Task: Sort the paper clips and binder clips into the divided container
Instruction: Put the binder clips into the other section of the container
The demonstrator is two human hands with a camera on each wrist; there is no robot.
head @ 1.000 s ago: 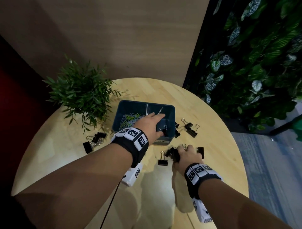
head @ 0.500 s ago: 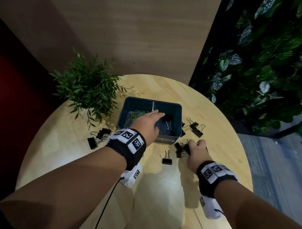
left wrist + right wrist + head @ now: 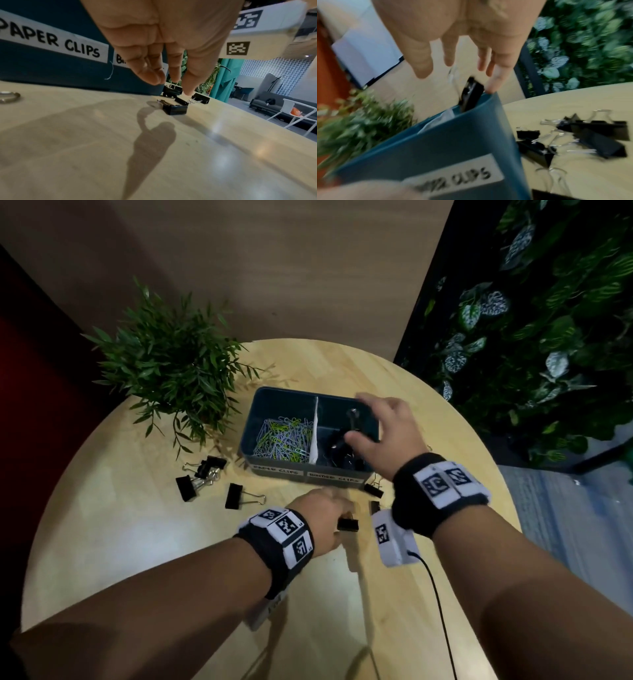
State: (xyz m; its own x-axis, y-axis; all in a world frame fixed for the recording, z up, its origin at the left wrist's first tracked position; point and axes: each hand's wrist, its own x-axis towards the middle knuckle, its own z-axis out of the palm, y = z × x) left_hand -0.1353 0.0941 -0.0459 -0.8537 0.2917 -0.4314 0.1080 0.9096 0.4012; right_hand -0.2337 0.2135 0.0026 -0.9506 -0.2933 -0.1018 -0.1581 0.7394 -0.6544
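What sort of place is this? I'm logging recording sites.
Probably an office lounge: a round wooden table, a wall of foliage, and sofas with a white chair behind.

The divided container (image 3: 310, 470) sits mid-counter (image 3: 137, 542), paper clips (image 3: 282, 438) in its left compartment, binder clips (image 3: 339, 448) in its right. A plant (image 3: 171, 364) stands left of it, toward the far edge; loose binder clips (image 3: 205, 477) lie near its front-left corner.

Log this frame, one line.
left hand: open, reaching binder clip | right hand: open, dropping clip into container
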